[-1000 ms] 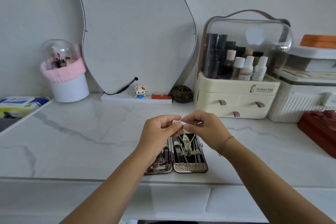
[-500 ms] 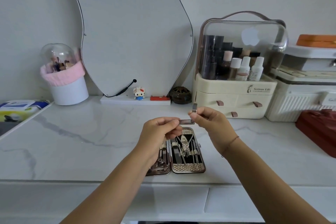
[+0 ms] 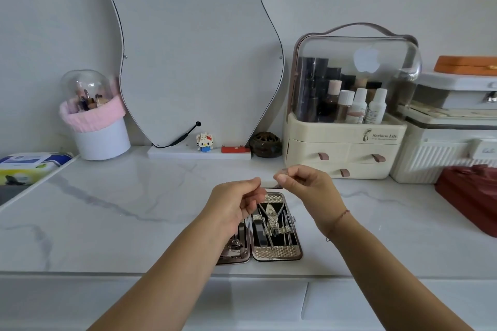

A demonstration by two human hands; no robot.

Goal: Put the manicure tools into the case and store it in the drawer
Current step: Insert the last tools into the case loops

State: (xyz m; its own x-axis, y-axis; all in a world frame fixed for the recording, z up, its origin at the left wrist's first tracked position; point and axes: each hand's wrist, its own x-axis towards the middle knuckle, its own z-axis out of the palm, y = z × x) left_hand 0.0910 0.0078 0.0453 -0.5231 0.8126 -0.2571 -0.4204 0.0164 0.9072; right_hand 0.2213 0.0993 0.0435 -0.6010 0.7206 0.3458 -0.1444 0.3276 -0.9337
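An open manicure case lies flat on the marble counter near its front edge. Several metal tools are strapped into its right half; its left half is partly hidden under my left hand. Above the case's far end, both hands hold a small metal nail clipper. My left hand pinches its left end. My right hand pinches its right end, where a lever sticks up between the fingertips. Drawer fronts show below the counter edge.
A cream cosmetics organiser with small drawers stands behind the hands. White storage boxes and a red case sit at the right. A wavy mirror leans on the wall, and a pink-trimmed brush holder stands left.
The hands drew slightly apart over the case. The right hand swung the clipper's lever up from the body while the left kept hold of the other end.
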